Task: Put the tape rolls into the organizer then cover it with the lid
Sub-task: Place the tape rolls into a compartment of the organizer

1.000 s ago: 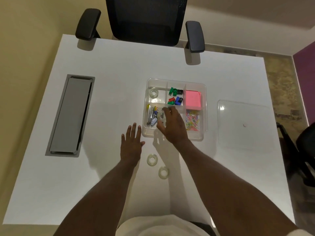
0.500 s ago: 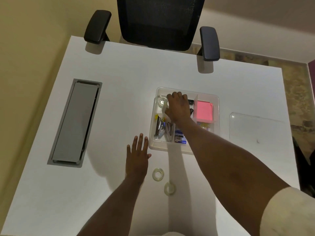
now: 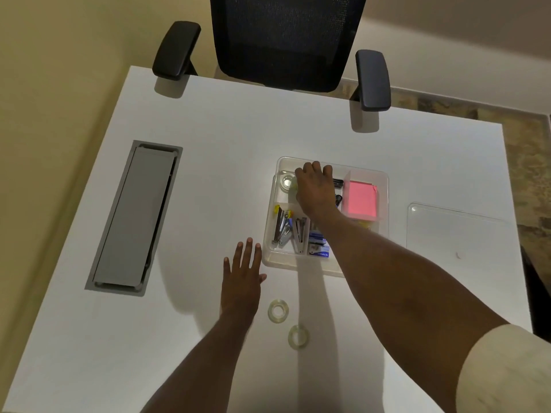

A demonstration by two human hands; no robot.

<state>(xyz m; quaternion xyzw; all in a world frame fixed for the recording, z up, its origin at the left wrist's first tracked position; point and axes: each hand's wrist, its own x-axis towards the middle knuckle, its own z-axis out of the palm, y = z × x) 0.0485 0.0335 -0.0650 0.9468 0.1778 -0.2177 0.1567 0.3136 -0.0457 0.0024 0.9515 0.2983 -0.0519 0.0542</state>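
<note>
- Head view: the right hand [image 3: 316, 189] reaches deep into the clear organizer [image 3: 383, 180], knuckles up, over its far-left compartment, where one tape roll [image 3: 286, 182] already lies flat, just left of the fingers. Whether the curled fingers hold another roll cannot be told; the back of the hand hides them.
- Head view: the left hand [image 3: 243, 278] lies flat on the white desk [image 3: 223, 144], fingers spread wide and holding nothing, just beside the organizer's near-left corner.
- Head view: two loose rolls wait on the desk nearer the person: the nearer-left roll [image 3: 278, 311] and the near roll [image 3: 298, 336], both flat with the hole facing up, so neither has a long axis to line up.
- Head view: the deciding relation is that both lie just to the right of the left wrist and well back from the right hand, so the left hand is the closer one.
- Head view: the clear lid [image 3: 453, 231] lies flat on the desk, right of the organizer and apart from it, on the right arm's side.
</note>
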